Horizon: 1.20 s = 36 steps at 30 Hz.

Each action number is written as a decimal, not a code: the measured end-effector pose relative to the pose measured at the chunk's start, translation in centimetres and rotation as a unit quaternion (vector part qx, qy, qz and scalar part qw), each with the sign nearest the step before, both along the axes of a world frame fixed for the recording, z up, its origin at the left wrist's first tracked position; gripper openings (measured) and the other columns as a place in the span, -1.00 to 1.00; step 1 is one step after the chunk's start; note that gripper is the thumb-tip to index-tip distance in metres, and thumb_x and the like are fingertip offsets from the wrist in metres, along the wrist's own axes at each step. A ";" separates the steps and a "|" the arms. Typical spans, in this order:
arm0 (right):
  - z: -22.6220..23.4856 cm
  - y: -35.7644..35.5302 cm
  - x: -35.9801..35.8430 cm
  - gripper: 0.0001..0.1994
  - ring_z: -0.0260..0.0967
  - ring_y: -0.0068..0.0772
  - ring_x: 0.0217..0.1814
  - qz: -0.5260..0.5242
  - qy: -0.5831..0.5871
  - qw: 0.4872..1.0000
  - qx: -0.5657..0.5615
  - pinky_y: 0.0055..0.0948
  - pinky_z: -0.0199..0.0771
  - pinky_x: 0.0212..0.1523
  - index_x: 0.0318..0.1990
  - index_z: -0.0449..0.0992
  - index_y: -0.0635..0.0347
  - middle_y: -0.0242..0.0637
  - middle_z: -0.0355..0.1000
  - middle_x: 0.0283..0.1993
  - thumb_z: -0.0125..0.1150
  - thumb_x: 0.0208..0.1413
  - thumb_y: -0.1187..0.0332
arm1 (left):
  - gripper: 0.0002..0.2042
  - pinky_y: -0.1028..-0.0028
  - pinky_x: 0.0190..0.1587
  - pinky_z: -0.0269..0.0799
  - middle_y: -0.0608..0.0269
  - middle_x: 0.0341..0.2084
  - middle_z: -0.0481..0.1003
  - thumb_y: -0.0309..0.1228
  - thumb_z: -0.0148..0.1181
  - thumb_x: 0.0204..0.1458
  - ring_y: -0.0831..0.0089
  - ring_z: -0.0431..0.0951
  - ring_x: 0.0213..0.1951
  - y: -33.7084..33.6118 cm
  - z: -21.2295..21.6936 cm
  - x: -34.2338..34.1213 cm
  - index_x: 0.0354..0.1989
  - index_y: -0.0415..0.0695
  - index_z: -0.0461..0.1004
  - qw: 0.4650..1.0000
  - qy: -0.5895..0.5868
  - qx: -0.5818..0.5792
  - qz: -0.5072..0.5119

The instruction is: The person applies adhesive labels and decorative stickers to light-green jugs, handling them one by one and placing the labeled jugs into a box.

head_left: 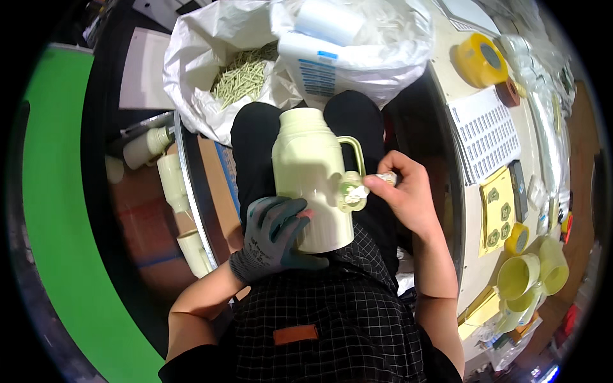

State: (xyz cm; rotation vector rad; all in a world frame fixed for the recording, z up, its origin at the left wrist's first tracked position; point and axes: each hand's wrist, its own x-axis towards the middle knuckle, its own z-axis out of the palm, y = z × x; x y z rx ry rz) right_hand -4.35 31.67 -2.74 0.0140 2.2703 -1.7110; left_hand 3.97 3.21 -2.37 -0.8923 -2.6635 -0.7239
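Note:
A pale green vacuum jug (313, 172) lies along my lap, its neck pointing away from me and its handle (353, 148) on the right side. My left hand (273, 233), in a grey knitted glove, grips the lower left of the body near the base. Beside the handle's lower end is a small green rounded tag (350, 193) with white crumpled bits on it. My bare right hand (403, 189) has thumb and forefinger pinched at that tag's right edge. A small whitish piece shows at these fingers, too small to name.
White sacks (191, 70) ahead hold pale green sticks (241, 82) and plastic wrapping. On the left, more jugs (147, 147) sit in a crate. The right-hand table carries yellow tape (482, 60), printed sheets (488, 131), a yellow sticker sheet (498, 210) and pale green cups (518, 276).

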 end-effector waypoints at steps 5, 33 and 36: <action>2.2 -5.1 -1.9 -0.51 0.46 -0.22 -0.46 0.114 0.052 0.975 0.185 -0.29 0.43 -0.38 -0.45 0.47 0.16 -0.26 0.45 -0.51 0.59 -0.04 -0.06 | -0.13 0.06 0.08 0.51 0.08 0.09 0.41 0.17 0.64 -0.24 0.09 0.49 0.06 -0.7 -5.8 2.0 0.20 -0.07 0.42 0.983 0.056 0.170 0.039; 1.2 -8.4 -1.6 -0.36 0.51 -0.09 -0.35 0.035 0.137 0.914 0.381 -0.20 0.52 -0.34 -0.26 0.50 0.16 -0.24 0.47 -0.36 0.65 -0.22 -0.18 | -0.54 0.03 0.22 0.39 0.01 0.34 0.33 -0.21 0.35 0.13 0.02 0.41 0.21 -0.7 -7.3 3.1 0.25 0.25 0.54 0.994 0.045 0.038 0.091; -0.2 -8.6 -1.4 -0.39 0.49 -0.06 -0.32 0.002 0.203 0.914 0.351 -0.16 0.50 -0.33 -0.26 0.45 0.13 -0.19 0.44 -0.33 0.64 -0.20 -0.13 | -0.54 -0.06 0.22 0.40 -0.11 0.37 0.30 -0.18 0.29 0.16 -0.10 0.39 0.28 -1.3 -6.5 3.2 0.28 0.21 0.53 0.995 -0.048 0.045 0.080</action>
